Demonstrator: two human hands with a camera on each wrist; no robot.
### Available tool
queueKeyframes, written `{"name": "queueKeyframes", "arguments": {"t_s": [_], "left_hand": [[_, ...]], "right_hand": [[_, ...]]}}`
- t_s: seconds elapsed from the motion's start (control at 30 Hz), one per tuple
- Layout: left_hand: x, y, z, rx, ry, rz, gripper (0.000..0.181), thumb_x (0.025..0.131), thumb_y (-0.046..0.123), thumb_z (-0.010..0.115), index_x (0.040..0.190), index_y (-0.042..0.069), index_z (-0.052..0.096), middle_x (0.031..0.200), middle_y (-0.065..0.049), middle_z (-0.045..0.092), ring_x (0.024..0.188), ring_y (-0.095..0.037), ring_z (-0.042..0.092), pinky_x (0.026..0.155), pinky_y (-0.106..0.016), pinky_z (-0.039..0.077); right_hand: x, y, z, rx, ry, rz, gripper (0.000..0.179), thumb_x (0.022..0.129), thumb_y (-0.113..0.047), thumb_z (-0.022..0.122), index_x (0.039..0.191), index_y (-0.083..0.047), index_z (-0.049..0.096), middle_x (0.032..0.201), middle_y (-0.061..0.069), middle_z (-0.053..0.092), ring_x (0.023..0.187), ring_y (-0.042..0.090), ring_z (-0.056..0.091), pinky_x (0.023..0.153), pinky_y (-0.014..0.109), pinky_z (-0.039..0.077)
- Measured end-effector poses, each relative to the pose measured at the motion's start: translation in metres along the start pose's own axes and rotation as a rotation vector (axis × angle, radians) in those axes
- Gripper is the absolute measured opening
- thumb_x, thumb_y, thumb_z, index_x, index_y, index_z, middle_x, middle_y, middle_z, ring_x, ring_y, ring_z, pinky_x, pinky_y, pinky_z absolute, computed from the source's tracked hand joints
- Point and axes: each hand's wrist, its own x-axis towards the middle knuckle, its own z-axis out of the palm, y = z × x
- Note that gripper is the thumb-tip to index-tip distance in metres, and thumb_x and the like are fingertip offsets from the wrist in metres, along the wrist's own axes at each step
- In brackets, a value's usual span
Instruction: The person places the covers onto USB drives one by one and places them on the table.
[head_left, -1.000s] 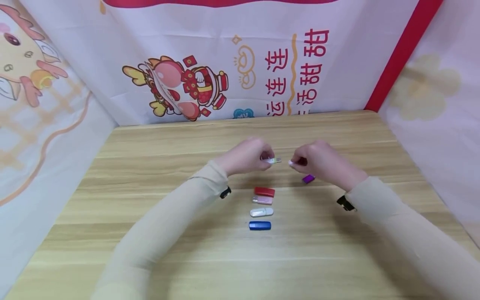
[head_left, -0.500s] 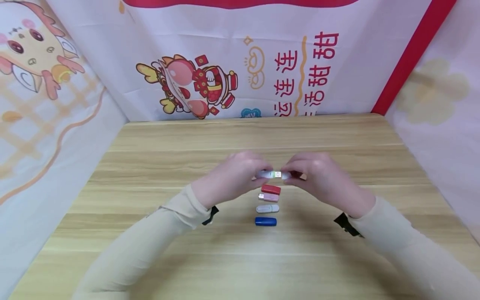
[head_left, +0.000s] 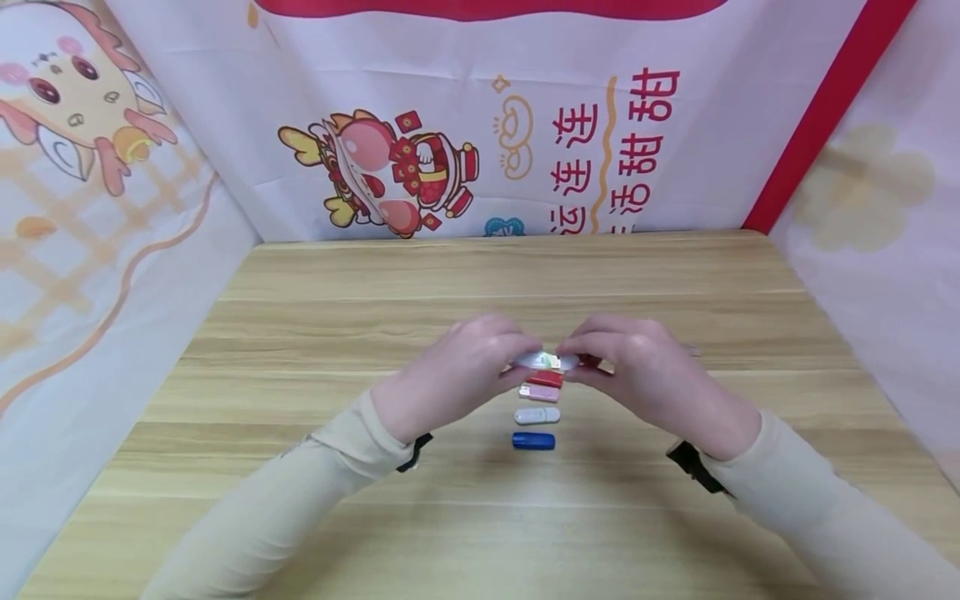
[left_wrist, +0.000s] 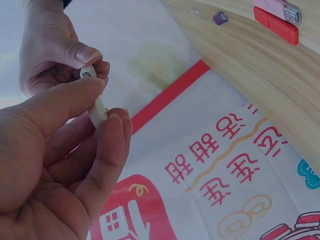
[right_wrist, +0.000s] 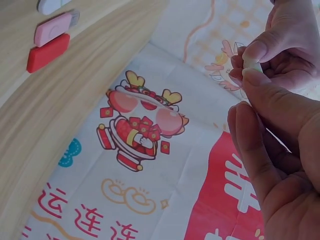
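Over the back of the small row, my left hand [head_left: 457, 371] pinches the body of a white USB flash drive [left_wrist: 97, 111] between thumb and fingers. My right hand [head_left: 645, 375] pinches the drive's whitish cap [head_left: 569, 362] at the plug end. A bit of the metal plug shows between body and cap in the head view. Fingertips of both hands are close together, and they cover much of the drive. Below them on the table lie a red flash drive [head_left: 545, 379], a pink one [head_left: 539, 392] with its plug bare, a white one [head_left: 537, 416] and a blue one [head_left: 533, 442].
A small purple piece [left_wrist: 220, 18] lies on the wooden table [head_left: 375, 292], with a small clear piece [left_wrist: 195, 12] near it. Printed cloth [head_left: 450, 83] hangs behind the table and along both sides.
Both hands have come nearer and together, so the cap that was apart from the plug now meets it. The purple piece is now hidden behind the right hand in the head view.
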Motion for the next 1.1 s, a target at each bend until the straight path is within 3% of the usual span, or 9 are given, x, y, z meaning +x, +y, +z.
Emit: {"name": "queueKeyframes", "arguments": {"t_s": [0.5, 1.1], "left_hand": [[-0.0063, 0.0016, 0.0004, -0.017, 0.013, -0.024, 0.026, 0.085, 0.012, 0.079, 0.109, 0.003, 0.073, 0.101, -0.006, 0.069, 0.086, -0.015, 0.064, 0.080, -0.023, 0.055], [-0.0066, 0.0002, 0.0016, -0.027, 0.019, 0.013, 0.022, 0.088, 0.011, 0.076, 0.108, 0.002, 0.073, 0.096, -0.006, 0.068, 0.081, -0.013, 0.065, 0.077, -0.021, 0.055]], "right_hand": [[-0.0010, -0.0052, 0.0026, -0.019, 0.036, 0.027, 0.029, 0.066, -0.004, 0.091, 0.092, -0.002, 0.077, 0.083, 0.002, 0.070, 0.067, 0.007, 0.062, 0.061, 0.024, 0.057], [0.0021, -0.0071, 0.0060, -0.006, 0.023, 0.040, 0.028, 0.067, -0.004, 0.090, 0.092, -0.003, 0.077, 0.084, 0.001, 0.071, 0.070, 0.009, 0.066, 0.064, 0.024, 0.057]]}}
